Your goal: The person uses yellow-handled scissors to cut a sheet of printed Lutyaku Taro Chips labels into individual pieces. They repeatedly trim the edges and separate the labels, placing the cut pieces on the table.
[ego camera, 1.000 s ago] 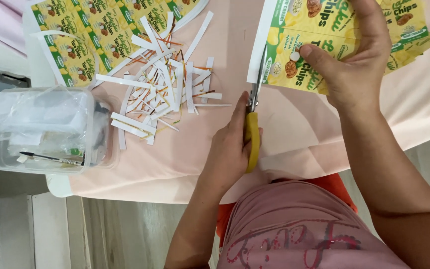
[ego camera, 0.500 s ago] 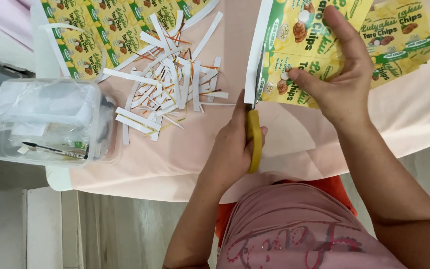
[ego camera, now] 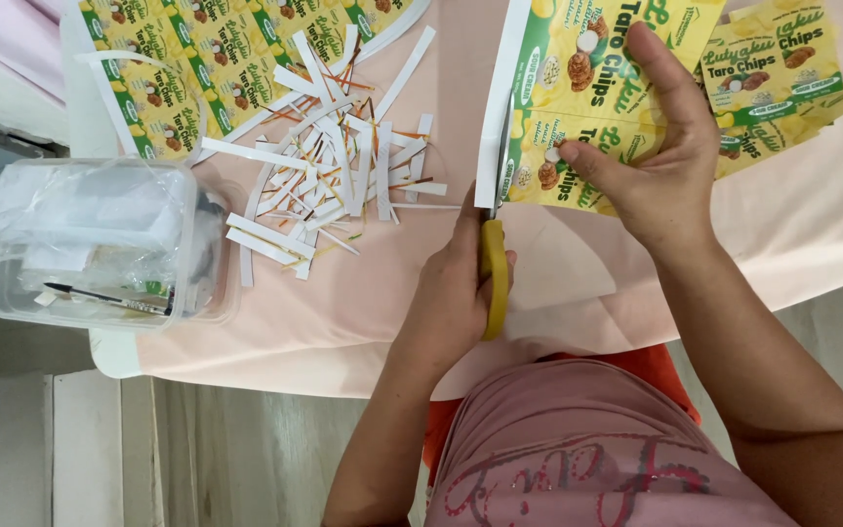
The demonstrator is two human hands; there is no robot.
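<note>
Scissors (ego camera: 493,263) with yellow handles sit in the left hand (ego camera: 456,293), fingers closed round the handles; blades point away from the person, biting into the near edge of a printed label sheet (ego camera: 578,78), along the line between its white margin and the green-yellow print; right hand (ego camera: 661,166) pins that sheet flat against the table (ego camera: 343,332), thumb and forefinger pinching the sheet's near edge just beside the blades, remaining fingers stretched over the print; sheet lies at the far edge of the table, slightly right of centre; table wears a pale pink cloth; cut labels (ego camera: 782,68), same green-yellow print, lie in a loose overlapping pile near the far right corner, touching the right hand's side; heap of paper strips (ego camera: 334,176), mostly white with some thin orange slivers, lies left of the scissors, well apart from the left hand; uncut label sheet (ego camera: 197,68) lies at the far left corner, partly under the strips; clear plastic box (ego camera: 100,244) sits at the left edge, partly hanging over it, stuffed with crumpled clear plastic and white paper; pen (ego camera: 100,296) lies inside the box along its near wall; person's pink shirt (ego camera: 578,449) fills the bottom of the view; wooden floor (ego camera: 236,459) shows below the table's near edge.
</note>
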